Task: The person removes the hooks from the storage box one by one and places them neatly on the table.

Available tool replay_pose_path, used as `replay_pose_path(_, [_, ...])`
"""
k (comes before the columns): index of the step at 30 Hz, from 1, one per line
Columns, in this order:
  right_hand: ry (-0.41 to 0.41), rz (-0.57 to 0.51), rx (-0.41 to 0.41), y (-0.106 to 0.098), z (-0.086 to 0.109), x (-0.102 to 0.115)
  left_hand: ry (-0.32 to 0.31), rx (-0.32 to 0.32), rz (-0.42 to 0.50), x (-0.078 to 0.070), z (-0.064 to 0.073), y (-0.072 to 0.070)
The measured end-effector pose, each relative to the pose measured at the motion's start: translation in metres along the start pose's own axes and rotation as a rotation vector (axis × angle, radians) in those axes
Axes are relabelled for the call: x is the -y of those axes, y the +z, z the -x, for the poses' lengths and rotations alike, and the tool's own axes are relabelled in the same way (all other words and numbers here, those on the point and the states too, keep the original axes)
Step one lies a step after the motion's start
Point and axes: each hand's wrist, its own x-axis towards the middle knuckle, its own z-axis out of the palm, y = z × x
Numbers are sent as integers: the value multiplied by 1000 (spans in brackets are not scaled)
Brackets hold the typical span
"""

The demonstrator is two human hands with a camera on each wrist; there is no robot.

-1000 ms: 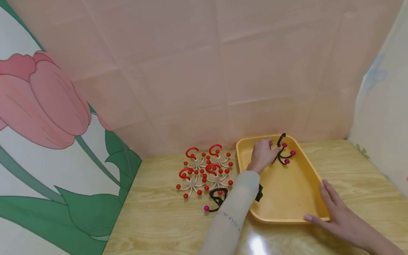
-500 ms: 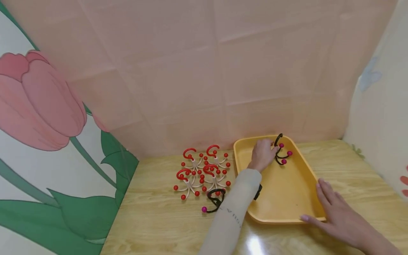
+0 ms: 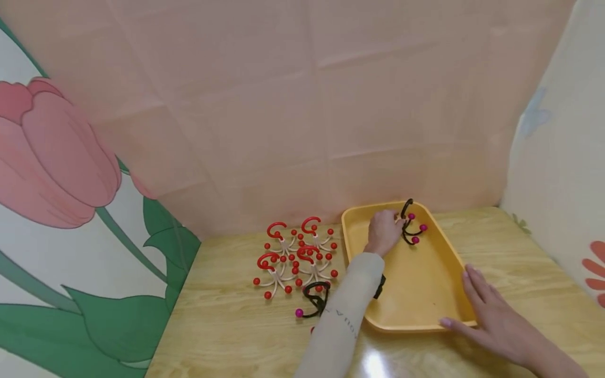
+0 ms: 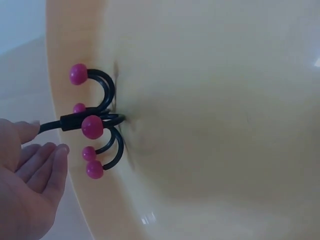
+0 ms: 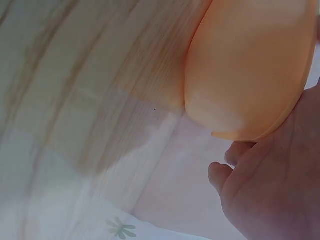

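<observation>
In the yellow tray [image 3: 416, 294], a black hook hanger [image 4: 75, 121] with curved arms and magenta ball tips stands against the far wall. My left hand [image 3: 384, 231] pinches its hook stem, the other fingers bent loosely below in the left wrist view. My right hand [image 3: 498, 320] rests on the tray's near right corner, thumb along the front rim and straight fingers along the right side. Left of the tray stand several white hangers [image 3: 313, 270] with red hooks and red balls. Another black hanger [image 3: 315, 296] is partly hidden behind my left sleeve.
A wood-patterned table [image 3: 227, 325] carries everything. A pink sheet [image 3: 264, 115] hangs close behind the tray. On the left is a panel with a large tulip print [image 3: 71, 152], and a pale panel [image 3: 567, 173] closes the right side.
The scene shifts slightly left as the head camera turns. Both hands keep their places on the hanger and the tray; the hanger stays at the far wall.
</observation>
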Motion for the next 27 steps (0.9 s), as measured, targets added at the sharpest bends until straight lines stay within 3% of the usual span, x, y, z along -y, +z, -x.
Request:
replay_pose_path(6, [15,-31,24,0,-1,1,21,-19,72,-1,-4,2])
replay_pose_path(10, [6,-31,5,1,0,0,26,-78,96,-6,-7,4])
replay_pose_path(14, [0,-38,-13,2,0,0,-9,-138,167,-9,-8,3])
replay_pose_path(21, [6,-54,-6,4,0,-1,-85,-165,333,-9,-6,-10])
replay_pose_path(27, [18,-65,3,4,-1,-3,-45,-153,361,-15,-7,-26])
